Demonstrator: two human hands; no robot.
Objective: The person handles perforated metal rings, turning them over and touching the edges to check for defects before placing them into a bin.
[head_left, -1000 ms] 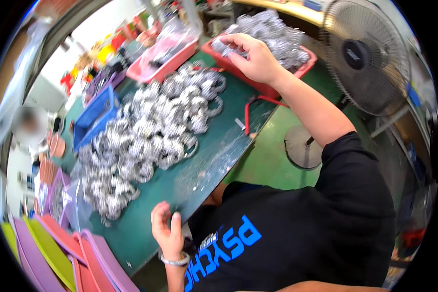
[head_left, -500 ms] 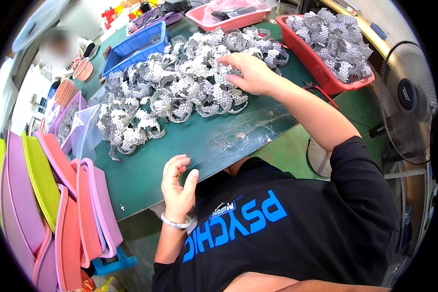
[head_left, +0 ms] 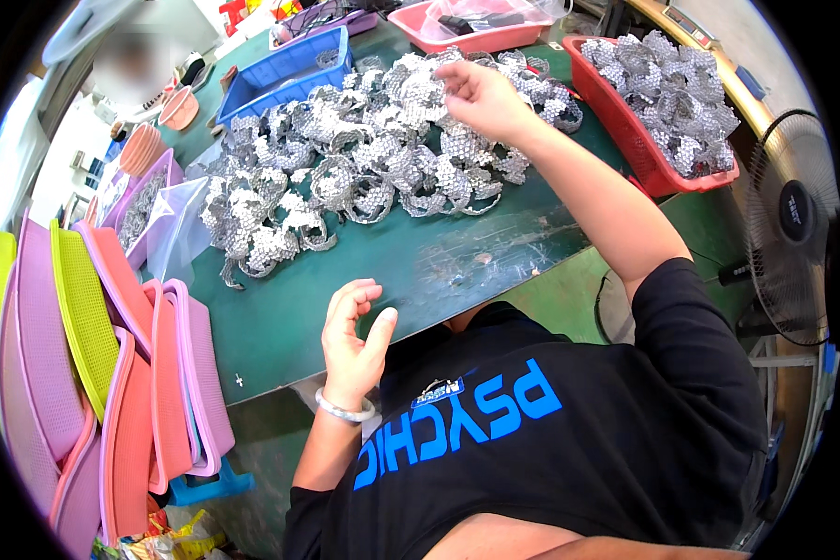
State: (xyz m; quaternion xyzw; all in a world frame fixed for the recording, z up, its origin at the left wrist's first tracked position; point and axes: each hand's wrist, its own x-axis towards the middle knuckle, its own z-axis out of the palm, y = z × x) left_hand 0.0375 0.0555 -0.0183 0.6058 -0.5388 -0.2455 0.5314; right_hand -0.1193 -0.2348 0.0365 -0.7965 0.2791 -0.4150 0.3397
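A wide heap of silver-grey curled mesh strips (head_left: 369, 149), bent into rings and loops, covers much of the green table (head_left: 280, 345). Over the far part of this heap reaches my right hand (head_left: 483, 101), its fingers bent and apart from the thumb, with the tips at the strips. I see nothing held in it; whether the tips touch a strip is unclear. Above the table's near edge hangs my left hand (head_left: 353, 341), palm turned inward, fingers loosely curled and the thumb apart. It holds nothing. A pale bangle circles that wrist.
A red bin (head_left: 625, 154) full of the same strips stands right. Behind the heap are a blue bin (head_left: 252, 98) and a pink tray (head_left: 495, 37). Stacked plastic baskets (head_left: 84, 327) fill the left, near a purple bin (head_left: 163, 210). A black fan (head_left: 793, 215) stands far right.
My right hand has moved farther over the heap, and its fingers have bent more. My left hand keeps nearly the same pose. The whole view has shifted slightly.
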